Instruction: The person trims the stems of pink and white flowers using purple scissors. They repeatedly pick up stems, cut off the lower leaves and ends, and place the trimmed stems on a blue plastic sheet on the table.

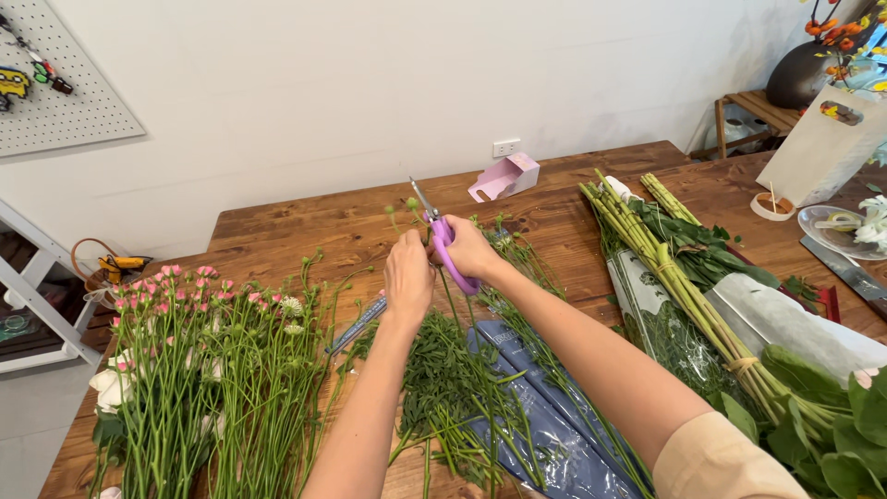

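Snipping stems over the wooden table (296,226)

Right hand (468,248) is wrapped around purple scissors (443,242), blades pointing up and away. Left hand (407,277) is closed, pinching a thin green stem (410,209) right beside the blades. Pink flowers (176,286) lie to the left, thick stalks (665,268) off to the right.
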